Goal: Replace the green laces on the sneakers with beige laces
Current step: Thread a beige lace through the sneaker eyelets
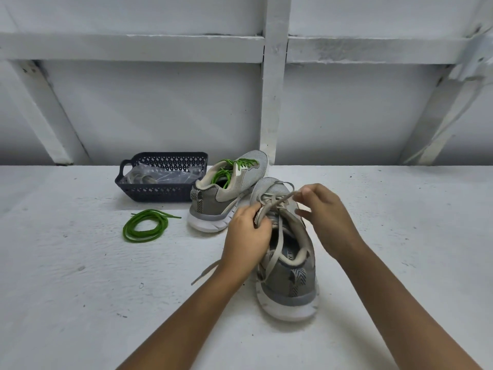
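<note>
Head view showed the flat beige fabric lace (277, 202) half threaded through the near grey mesh sneaker (286, 265) on the white table (80, 276). It looked soft, light and limp, best gripped near its stiff tip. The right hand (324, 212) pinched one end taut; the left hand (246, 236) was closed on the lace at the eyelets.
</note>
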